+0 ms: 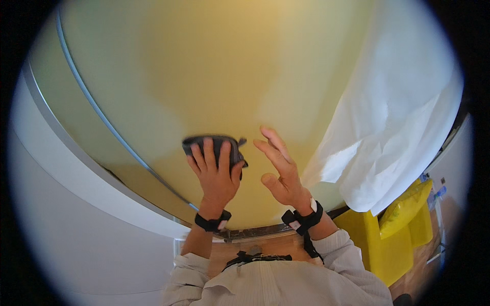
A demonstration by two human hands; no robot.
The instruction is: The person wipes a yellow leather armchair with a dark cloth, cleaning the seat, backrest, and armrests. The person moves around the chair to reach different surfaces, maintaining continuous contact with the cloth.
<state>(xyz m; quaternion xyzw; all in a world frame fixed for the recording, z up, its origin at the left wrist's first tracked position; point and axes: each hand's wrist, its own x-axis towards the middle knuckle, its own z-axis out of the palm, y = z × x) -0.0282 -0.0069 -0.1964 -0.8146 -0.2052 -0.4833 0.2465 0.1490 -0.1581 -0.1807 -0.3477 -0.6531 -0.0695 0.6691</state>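
My left hand [217, 173] presses a dark grey cloth [214, 145] flat against a large pale yellow-green pane [204, 76], fingers spread over the cloth. My right hand [280, 168] is raised beside it, just to the right, fingers apart and slightly curled, holding nothing; I cannot tell whether it touches the pane. Both wrists wear black straps.
A white curtain [398, 117] hangs at the right over the pane's edge. A white frame [76, 153] with a grey strip bounds the pane at the left. Below right stands a yellow bin [393, 239] with a yellow bag, on a wooden floor [255, 250].
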